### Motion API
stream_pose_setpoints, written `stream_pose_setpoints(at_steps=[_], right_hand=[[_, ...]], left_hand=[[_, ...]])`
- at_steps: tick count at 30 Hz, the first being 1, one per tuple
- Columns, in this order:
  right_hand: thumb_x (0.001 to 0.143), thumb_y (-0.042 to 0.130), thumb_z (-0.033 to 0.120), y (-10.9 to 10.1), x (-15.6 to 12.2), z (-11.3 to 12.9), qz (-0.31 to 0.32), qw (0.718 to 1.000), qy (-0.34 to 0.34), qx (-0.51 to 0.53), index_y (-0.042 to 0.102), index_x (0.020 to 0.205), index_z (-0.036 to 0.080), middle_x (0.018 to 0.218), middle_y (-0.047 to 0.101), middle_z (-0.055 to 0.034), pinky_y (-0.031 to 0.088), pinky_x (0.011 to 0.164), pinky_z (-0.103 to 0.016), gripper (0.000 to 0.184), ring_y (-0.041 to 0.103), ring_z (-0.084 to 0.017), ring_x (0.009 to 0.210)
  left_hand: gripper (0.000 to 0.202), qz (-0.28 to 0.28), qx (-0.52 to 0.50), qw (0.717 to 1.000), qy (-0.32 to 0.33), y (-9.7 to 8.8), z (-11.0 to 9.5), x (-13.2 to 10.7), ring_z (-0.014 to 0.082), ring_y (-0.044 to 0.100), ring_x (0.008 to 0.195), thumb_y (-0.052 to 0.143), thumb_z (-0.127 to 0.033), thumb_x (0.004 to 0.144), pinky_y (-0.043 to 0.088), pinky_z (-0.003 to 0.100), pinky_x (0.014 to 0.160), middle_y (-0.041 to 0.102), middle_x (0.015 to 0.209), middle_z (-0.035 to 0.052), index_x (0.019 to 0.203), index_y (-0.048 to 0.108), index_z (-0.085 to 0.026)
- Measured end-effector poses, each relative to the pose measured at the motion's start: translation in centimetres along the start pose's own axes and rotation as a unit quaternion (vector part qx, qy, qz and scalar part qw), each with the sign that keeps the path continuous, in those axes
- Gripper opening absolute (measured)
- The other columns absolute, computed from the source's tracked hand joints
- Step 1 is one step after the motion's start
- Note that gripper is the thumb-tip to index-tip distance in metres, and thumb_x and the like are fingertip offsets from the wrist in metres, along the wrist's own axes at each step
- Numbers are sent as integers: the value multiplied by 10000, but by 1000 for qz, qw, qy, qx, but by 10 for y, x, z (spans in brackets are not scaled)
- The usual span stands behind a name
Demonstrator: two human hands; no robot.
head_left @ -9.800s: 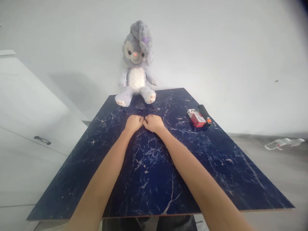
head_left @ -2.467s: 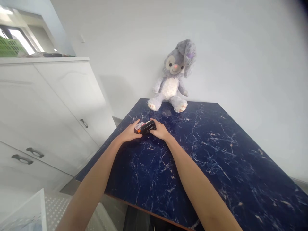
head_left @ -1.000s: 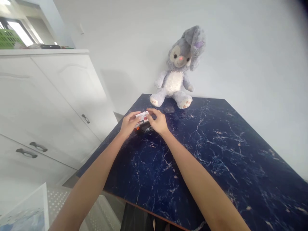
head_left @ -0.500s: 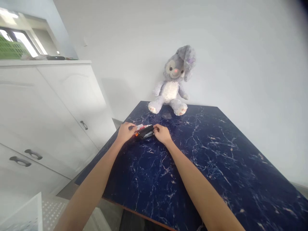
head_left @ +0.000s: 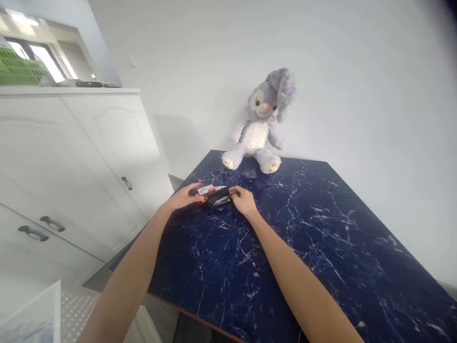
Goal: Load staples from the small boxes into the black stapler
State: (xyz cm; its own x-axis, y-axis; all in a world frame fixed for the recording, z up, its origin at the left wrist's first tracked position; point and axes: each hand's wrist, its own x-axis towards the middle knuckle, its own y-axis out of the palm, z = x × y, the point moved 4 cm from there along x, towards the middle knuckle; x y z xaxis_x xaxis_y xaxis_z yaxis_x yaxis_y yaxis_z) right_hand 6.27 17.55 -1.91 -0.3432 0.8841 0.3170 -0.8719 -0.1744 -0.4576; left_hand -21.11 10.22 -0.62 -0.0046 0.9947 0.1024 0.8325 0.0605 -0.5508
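Note:
A black lighter-like object with an orange end [head_left: 216, 197] lies on the dark blue marbled table [head_left: 303, 228], with a red and white small box [head_left: 208, 189] just behind it. My left hand [head_left: 183, 196] rests at the left end of the two, fingers stretched toward the box and touching it. My right hand [head_left: 243, 201] sits at their right end, fingers curled with the tips on the black object. Both items are down on the table near its left edge.
A grey plush rabbit [head_left: 260, 124] sits at the table's far edge against the white wall. White cabinets with dark handles [head_left: 85, 157] stand to the left, with a green basket [head_left: 19, 71] on top. A white perforated object [head_left: 39, 309] is at lower left.
Since 9.8 s ago the box and black object moved from the table's right side to its left. In the last second the hands lowered them onto the table; the left fingers have spread.

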Motion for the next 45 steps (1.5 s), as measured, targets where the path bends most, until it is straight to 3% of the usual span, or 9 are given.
stream_pose_setpoints(at_steps=[4, 8, 12, 20, 23, 28, 32, 39, 45], right_hand=[[791, 435, 81, -7, 1, -5, -66, 997, 32, -6, 728, 968, 230, 1039, 762, -20, 490, 974, -310, 373, 698, -180, 1005], [797, 437, 102, -10, 0, -6, -89, 994, 34, -46, 731, 917, 227, 990, 745, -31, 499, 901, -317, 341, 678, -199, 930], [773, 465, 66, -4, -1, 2, -25, 990, -41, -134, 717, 811, 227, 945, 714, -36, 465, 895, -309, 301, 629, -196, 889], [768, 464, 1, -10, -11, 12, 21, 947, -173, -269, 677, 930, 204, 966, 678, -72, 423, 899, -318, 336, 533, -229, 925], [768, 482, 20, -13, -12, 11, 8, 948, -171, -268, 663, 947, 213, 946, 681, -64, 428, 859, -314, 319, 532, -234, 917], [788, 525, 111, -22, -5, 2, -34, 977, -100, -186, 654, 990, 229, 859, 684, -17, 444, 782, -305, 267, 578, -204, 806], [801, 544, 139, -18, -5, 3, 0, 979, -122, -166, 697, 941, 241, 860, 713, -12, 452, 818, -312, 231, 597, -212, 864], [811, 499, 93, -21, -1, -2, 5, 990, -94, -109, 715, 948, 236, 957, 732, -4, 480, 862, -306, 293, 633, -182, 857], [738, 456, -15, -12, -12, 10, 43, 951, -177, -251, 679, 990, 210, 960, 693, -74, 441, 867, -335, 405, 571, -232, 913]], left_hand=[[781, -6, 8, 1000, -19, -1, -3, -2, 342, 512, 1336, 808, -485, 683, 405, 438, 1086, 528, 1486, 95, 1400, 572, -285], [623, -40, 22, 999, -21, 1, -14, -8, 328, 626, 1180, 787, -515, 708, 479, 399, 984, 652, 1343, 74, 1279, 680, -289], [437, -96, 29, 995, 0, 7, -21, -8, 307, 654, 1099, 751, -550, 738, 494, 384, 960, 730, 1182, 63, 1062, 775, -258], [435, -239, -140, 961, -6, 0, -10, -1, 234, 717, 866, 748, -395, 781, 565, 406, 871, 738, 1071, 90, 1170, 696, -206], [430, -238, -226, 944, -32, 1, -8, 1, 197, 711, 773, 736, -319, 784, 581, 398, 831, 739, 1048, 95, 1184, 682, -171], [415, -177, -349, 920, -30, 4, -14, 0, 214, 712, 939, 741, -236, 759, 558, 366, 914, 732, 1132, 127, 1155, 697, -119], [463, -151, -332, 930, -50, 5, -17, -2, 202, 717, 851, 730, -226, 775, 562, 383, 902, 752, 1031, 129, 1216, 679, -95], [470, -80, -357, 931, 6, 8, -28, -4, 260, 640, 1174, 742, -276, 827, 510, 405, 1054, 616, 1380, 126, 1273, 665, -148], [473, -130, -333, 934, -19, 11, -29, -5, 195, 701, 949, 813, -319, 766, 551, 378, 957, 695, 1235, 113, 1195, 704, -152]])
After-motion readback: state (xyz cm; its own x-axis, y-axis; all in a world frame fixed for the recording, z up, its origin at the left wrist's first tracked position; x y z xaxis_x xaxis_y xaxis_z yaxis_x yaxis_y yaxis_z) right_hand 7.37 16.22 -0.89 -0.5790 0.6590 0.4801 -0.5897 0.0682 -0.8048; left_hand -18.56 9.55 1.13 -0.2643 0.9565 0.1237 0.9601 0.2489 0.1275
